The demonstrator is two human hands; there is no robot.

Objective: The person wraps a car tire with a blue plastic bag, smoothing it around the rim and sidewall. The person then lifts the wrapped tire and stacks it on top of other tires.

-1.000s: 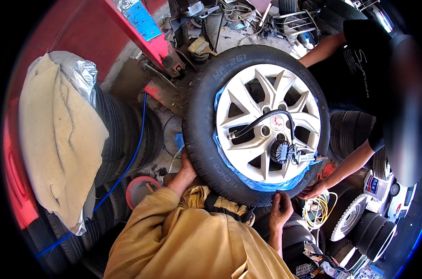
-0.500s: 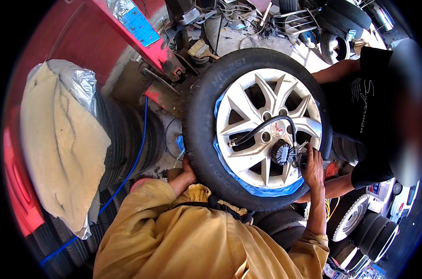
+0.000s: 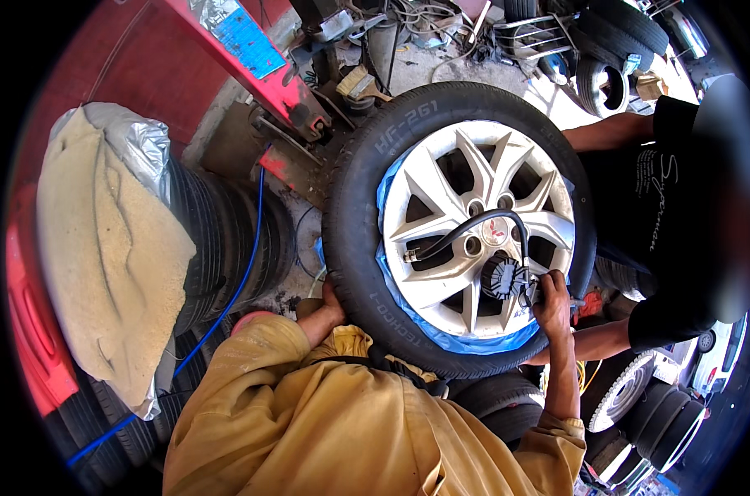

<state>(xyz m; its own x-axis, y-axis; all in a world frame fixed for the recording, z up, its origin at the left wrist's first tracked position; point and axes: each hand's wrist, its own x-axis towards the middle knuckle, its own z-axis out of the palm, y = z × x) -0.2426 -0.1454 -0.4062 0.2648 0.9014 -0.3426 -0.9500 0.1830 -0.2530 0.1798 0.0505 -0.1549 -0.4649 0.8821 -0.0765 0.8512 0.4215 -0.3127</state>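
A tyre (image 3: 358, 157) on a silver alloy wheel (image 3: 441, 285) lies tilted in front of me, with blue plastic film (image 3: 474, 341) around the rim. On the spokes rests a tyre inflator gauge (image 3: 502, 275) in a black ribbed guard. Its black hose (image 3: 474, 220) loops over the hub, and the metal-tipped end lies on a left spoke. My right hand (image 3: 553, 302) is closed around the inflator's handle beside the gauge. My left hand (image 3: 332, 304) presses the tyre's lower left edge; its fingers are mostly hidden behind the rubber.
Opposite on the right, a co-worker in a black shirt (image 3: 640, 190) reaches both arms to the tyre. Stacked tyres (image 3: 234, 240) under a tan cover (image 3: 110, 248) stand left, beside a blue air hose (image 3: 255, 240). A red metal post (image 3: 267, 74) rises behind; more tyres (image 3: 648, 413) lie lower right.
My right hand's fingers, stretched upward before, have curled round the inflator's handle. The co-worker has shifted slightly right. My left hand stays at the tyre's edge.
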